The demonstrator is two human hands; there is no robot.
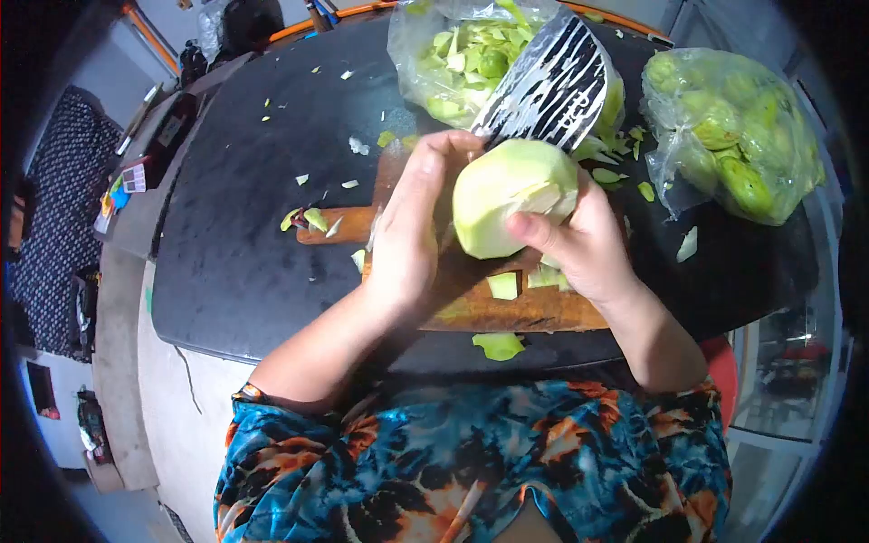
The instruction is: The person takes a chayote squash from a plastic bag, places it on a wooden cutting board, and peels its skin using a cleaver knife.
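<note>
A peeled, pale-green round vegetable [507, 197] sits in my right hand [593, 240], with the thumb pressed on its near face and the other fingers around its far side. My left hand [412, 222] is closed beside it, its index finger reaching to the base of a knife with a broad black-and-white patterned blade [552, 86]. The handle is hidden in that hand. The blade points away to the upper right, just beyond the vegetable. Below both hands lies a wooden cutting board [507, 312] with pale cut chunks [503, 286] on it.
Behind the blade, a clear plastic bag [412, 68] holds green peelings. Another plastic bag [751, 136], full of whole green vegetables, stands at the right. Peel scraps dot the dark table [262, 181], and one piece of peel [498, 346] lies near its front edge.
</note>
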